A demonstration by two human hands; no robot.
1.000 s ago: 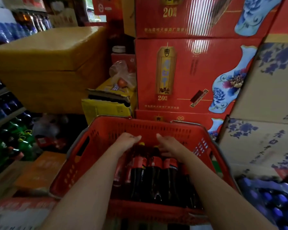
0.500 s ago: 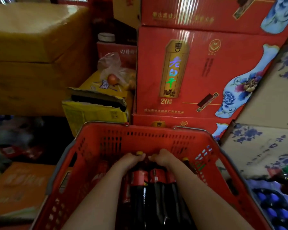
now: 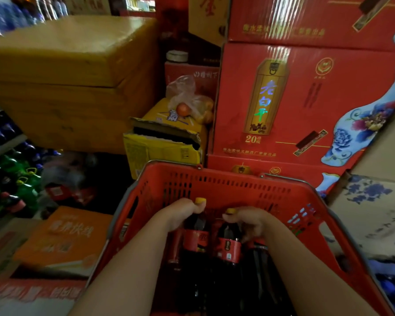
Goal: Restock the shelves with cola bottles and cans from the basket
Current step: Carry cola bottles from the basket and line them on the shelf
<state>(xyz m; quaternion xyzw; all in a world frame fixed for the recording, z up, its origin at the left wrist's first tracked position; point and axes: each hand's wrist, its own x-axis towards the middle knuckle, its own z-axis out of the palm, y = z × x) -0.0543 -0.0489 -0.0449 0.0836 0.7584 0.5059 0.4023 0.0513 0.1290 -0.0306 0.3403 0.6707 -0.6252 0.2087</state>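
Bottles (image 3: pixel 195 238) stand gripped by left hand (image 3: pixel 183 213), right hand (image 3: pixel 252 222).

Red cartons (image 3: pixel 306 99): stacked at centre right, gold label, blue-and-white vase print.
Big yellow-brown box (image 3: pixel 73 76): upper left, lid closed.
Yellow carton (image 3: pixel 162 151): just left of the red stack, top flap torn open.
Clear plastic bag (image 3: pixel 187 103): lies on the yellow carton, round orange fruit inside.
Orange carton (image 3: pixel 64 238): lower left, lying flat.
Green bottles (image 3: pixel 21 183): far left, upright.
Brown cartons (image 3: pixel 374 201): right edge, blue flower print.
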